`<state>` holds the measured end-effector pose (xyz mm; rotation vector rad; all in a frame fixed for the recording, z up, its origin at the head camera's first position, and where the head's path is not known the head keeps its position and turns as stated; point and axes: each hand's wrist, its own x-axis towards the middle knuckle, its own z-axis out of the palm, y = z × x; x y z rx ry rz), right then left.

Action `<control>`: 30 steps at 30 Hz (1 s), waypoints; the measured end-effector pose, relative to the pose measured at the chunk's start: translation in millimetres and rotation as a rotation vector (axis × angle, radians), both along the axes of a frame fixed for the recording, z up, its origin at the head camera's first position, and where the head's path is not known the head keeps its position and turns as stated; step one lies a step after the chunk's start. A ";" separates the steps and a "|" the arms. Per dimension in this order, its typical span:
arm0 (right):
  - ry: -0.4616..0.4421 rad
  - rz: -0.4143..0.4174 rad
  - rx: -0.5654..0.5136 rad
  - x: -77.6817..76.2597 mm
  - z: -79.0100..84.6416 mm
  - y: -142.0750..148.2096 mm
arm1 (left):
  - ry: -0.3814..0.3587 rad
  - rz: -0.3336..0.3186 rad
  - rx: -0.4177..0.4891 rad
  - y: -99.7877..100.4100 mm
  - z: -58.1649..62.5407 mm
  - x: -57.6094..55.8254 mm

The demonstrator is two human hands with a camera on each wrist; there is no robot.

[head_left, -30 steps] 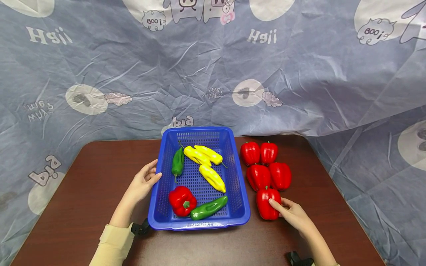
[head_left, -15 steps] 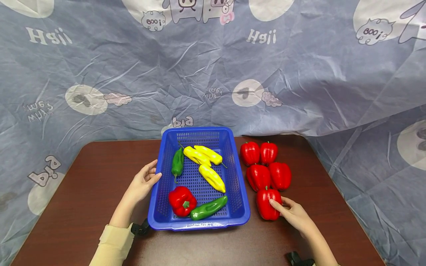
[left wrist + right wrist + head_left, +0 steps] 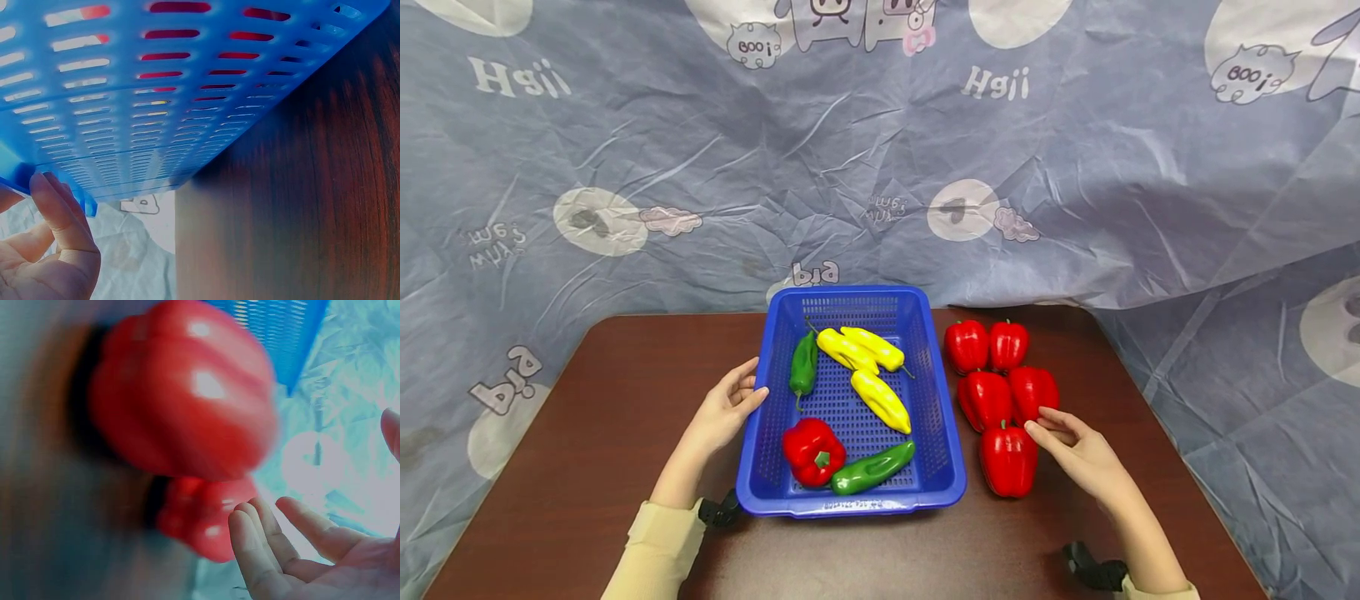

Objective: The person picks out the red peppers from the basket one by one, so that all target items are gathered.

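My left hand (image 3: 718, 418) pinches the left rim of a blue plastic basket (image 3: 955, 467), thumb on the rim and fingers below it outside. In the left wrist view, the fingers (image 3: 62, 219) curl under that rim. Inside the basket lie one red bell pepper (image 3: 814, 452), three long yellow peppers (image 3: 881, 402) and two long green peppers (image 3: 872, 468). My right hand (image 3: 1086, 458) hovers just right of the front red bell pepper (image 3: 1009, 462) on the table. Its fingers are parted and hold nothing; the right wrist view shows them apart from the nearest pepper (image 3: 187, 400).
Several more red bell peppers (image 3: 983, 400) stand in a cluster behind the front one, right of the basket. All rest on a dark brown table (image 3: 632, 392). A grey-blue printed cloth (image 3: 820, 183) hangs behind the table's back edge.
My right hand has let go of the front red bell pepper and moved up and right of it. That pepper stays in place. My left hand and the basket have not moved.
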<state>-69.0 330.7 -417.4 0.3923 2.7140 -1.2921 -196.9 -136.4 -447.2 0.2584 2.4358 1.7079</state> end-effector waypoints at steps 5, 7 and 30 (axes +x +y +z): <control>0.078 0.029 0.003 -9.9 24.7 -9.3 | 0.013 0.002 0.005 0.3 -0.5 -1.3; 0.090 0.043 0.003 -16.0 34.0 -14.9 | 0.013 0.006 0.005 0.3 -0.6 -1.6; 0.136 0.175 -0.129 -84.0 91.0 -108.4 | 0.003 -0.010 0.013 1.3 3.3 -0.4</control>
